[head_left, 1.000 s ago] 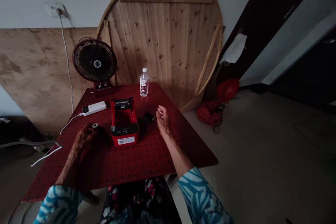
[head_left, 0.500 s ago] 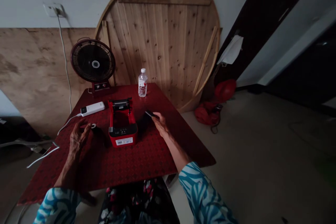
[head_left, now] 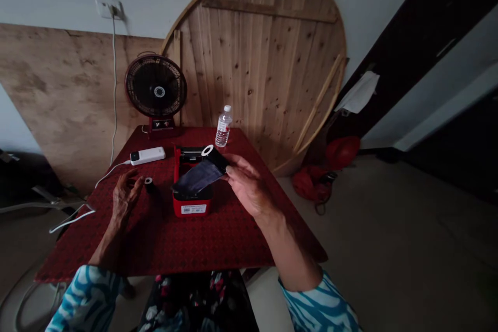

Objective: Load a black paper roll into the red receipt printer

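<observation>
Two hands with ribbon rolls at a red printer-like device. The right hand (head_left: 247, 181) gripped a black ribbon roll (head_left: 218, 161) at one end between thumb and fingers, leaving its pale core exposed at the far end. The roll was held up off the table (head_left: 233, 246), tilted, above the right part of the red printer-like device (head_left: 192, 209). From it a dark film (head_left: 197, 177) spread leftward over the device, hiding much of its top; whether the film joined the second roll (head_left: 149, 185) could not be told.

The left hand (head_left: 126, 194) was partly open, fingers bent and parted, with no object visible in its grasp. It lay just beside the second roll, which stood on the table left of the device; contact was unclear.

For sound handling, the end grip was judged to need firmness without pinching the film, since a roll held at one end might tip or unwind. The sheet, slightly slack and creased in appearance, called for even, gentle tension, clear of the device's edges.
</observation>
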Available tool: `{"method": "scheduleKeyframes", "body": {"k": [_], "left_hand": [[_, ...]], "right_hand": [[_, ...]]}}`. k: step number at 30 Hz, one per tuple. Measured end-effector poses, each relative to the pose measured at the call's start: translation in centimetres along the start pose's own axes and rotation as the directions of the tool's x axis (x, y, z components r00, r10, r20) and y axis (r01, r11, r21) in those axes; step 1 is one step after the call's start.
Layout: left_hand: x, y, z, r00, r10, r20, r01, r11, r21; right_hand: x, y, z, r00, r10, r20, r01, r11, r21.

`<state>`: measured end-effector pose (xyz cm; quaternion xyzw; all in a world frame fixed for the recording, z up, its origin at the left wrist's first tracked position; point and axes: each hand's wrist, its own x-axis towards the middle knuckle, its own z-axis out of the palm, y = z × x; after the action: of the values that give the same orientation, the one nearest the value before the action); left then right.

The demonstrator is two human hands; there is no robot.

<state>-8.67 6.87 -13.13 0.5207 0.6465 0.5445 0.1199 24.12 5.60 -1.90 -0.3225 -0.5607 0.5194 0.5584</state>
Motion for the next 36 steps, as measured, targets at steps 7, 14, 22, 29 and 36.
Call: {"method": "scheduleKeyframes", "body": {"k": [7, 14, 22, 29, 36], "left_hand": [[-0.5, 0.1, 0.3, 0.998, -0.036, 0.044, 0.039, 0.997, -0.07], [-0.5, 0.1, 0.5, 0.998, -0.017, 0.067, 0.019, 0.999, -0.029], [-0.4, 0.4, 0.7, 0.999, -0.001, 0.046, 0.002, 1.0, -0.02], [-0.6, 0.6, 0.8, 0.997, 0.021, 0.08, -0.017, 0.999, -0.042], [-0.5, 0.6, 0.9, 0.996, 0.031, 0.087, -0.031, 1.0, 0.0]], "right_hand": [[2.0, 3.4, 1.4, 0.993, 0.046, 0.11, -0.019, 0.972, -0.236], [5.2, 8.8, 2.0, 0.972, -0.084, 0.218, 0.2, 0.782, -0.59], [6.5, 9.0, 1.5, 0.955, 0.067, 0.29, 0.169, 0.681, -0.713], [6.1, 7.1, 1.5, 0.948, 0.162, 0.273, 0.197, 0.373, -0.907], [7.1, 5.5, 3.1, 0.867, 0.392, 0.309, 0.262, 0.169, -0.95]]}}
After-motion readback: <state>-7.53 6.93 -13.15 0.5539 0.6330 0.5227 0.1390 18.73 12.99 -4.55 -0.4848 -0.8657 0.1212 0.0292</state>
